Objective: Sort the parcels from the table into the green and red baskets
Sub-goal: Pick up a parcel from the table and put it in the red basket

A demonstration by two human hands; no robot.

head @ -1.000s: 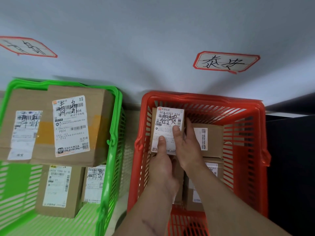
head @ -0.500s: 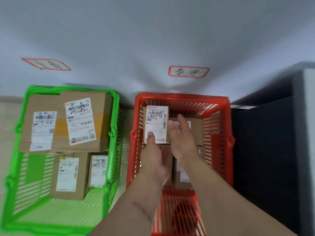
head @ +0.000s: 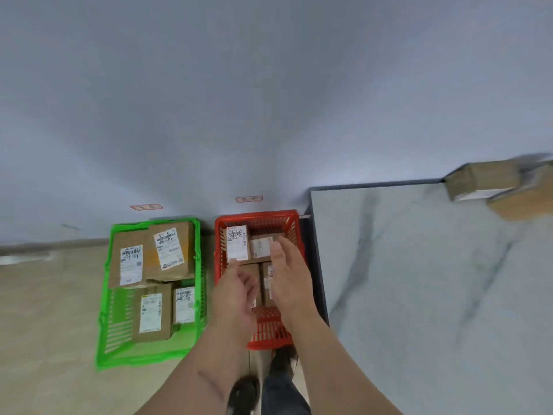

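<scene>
Both my hands, left [head: 236, 290] and right [head: 288, 272], hang loose-fingered and empty over the red basket [head: 287, 215], while the next parcels [head: 484, 181] lie far right on the table [head: 419, 265], nearer my right.

green basket [head: 105, 298], red basket [head: 219, 232], brown parcels [head: 155, 316] (white labels)

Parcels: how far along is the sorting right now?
Done: four parcels lie in the green basket, several in the red basket. In hand: nothing; left hand and right hand are open above it. Left: at least two parcels on the table.
</scene>
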